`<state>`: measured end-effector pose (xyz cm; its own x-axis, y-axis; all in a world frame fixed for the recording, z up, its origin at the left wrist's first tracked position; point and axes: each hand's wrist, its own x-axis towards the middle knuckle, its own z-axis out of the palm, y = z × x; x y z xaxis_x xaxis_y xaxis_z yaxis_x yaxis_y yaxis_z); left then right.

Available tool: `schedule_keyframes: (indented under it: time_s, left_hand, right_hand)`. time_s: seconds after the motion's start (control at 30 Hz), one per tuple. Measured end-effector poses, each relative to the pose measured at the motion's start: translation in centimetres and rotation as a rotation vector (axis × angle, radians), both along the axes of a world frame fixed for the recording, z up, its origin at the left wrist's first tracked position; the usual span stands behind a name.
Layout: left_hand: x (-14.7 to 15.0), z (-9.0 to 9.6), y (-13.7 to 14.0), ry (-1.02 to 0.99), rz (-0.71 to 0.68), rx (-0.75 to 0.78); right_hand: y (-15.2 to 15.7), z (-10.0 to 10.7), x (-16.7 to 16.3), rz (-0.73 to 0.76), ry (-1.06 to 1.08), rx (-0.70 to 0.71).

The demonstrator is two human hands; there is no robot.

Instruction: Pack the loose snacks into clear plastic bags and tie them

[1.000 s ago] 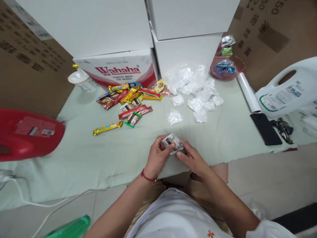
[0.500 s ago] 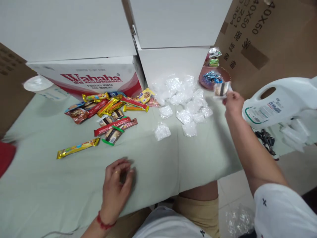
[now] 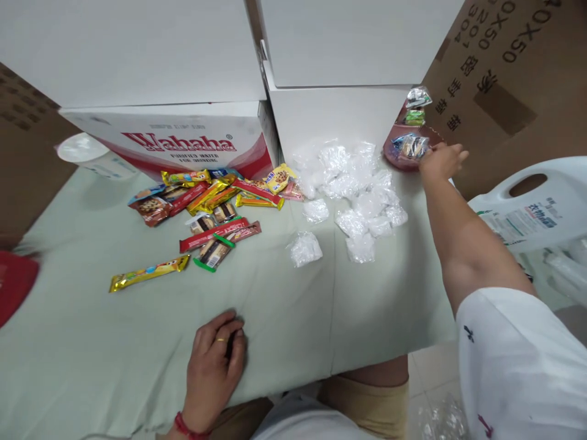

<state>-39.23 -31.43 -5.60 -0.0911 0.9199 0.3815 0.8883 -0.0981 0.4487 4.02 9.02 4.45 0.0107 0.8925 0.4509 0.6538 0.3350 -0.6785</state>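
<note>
My right hand (image 3: 439,161) reaches to the back right. Its fingertips pinch a clear-wrapped biscuit (image 3: 414,146) with a dark band, held at a pink dish (image 3: 398,164). Blue packets lie under the biscuit in the dish. Green and silvery packets (image 3: 416,110) sit behind it. My left hand (image 3: 217,348) rests on the pale green cloth (image 3: 275,305) near the front edge, loosely curled with a gap between thumb and fingers and nothing visible in it. Wrapped snack bars and biscuits (image 3: 213,226) lie in a pile beyond it, a yellow bar (image 3: 149,273) apart from them.
Several crinkled clear-wrapped white packets (image 3: 353,195) cover the middle. Behind stand a Wahaha carton (image 3: 183,143) and white boxes (image 3: 339,116). A white jug (image 3: 536,208) is beside my right arm, a white tub (image 3: 94,156) at the far left, and brown cardboard (image 3: 504,116) at the right.
My right hand has carried the wrapped biscuit from the dish's right side to over the dish. The left hand stays on the cloth, its fingers slightly more curled. The view has shifted a little.
</note>
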Motion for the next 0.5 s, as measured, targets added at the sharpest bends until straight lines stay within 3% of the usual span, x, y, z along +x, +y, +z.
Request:
schedule_keyframes:
  time_s: [0.17,0.3,0.37,0.5]
  left_hand:
    - [0.1,-0.1,0.0,-0.031,-0.006,0.01]
    - [0.4,-0.2,0.2,-0.035,-0.017,0.027]
    - [0.5,-0.1,0.2,-0.049,-0.01,0.019]
    - [0.6,0.7,-0.3,-0.195,0.003,-0.029]
  right_hand:
    - [-5.9,-0.3,-2.4,0.078,-0.032,-0.015]
    - [-11.8,-2.2,-7.3,0.256,-0.095,-0.046]
    - [-14.4,-3.8,-11.1,0.372,-0.193,-0.163]
    - [-17.7,-6.5,-18.2,0.329,-0.406,-0.386]
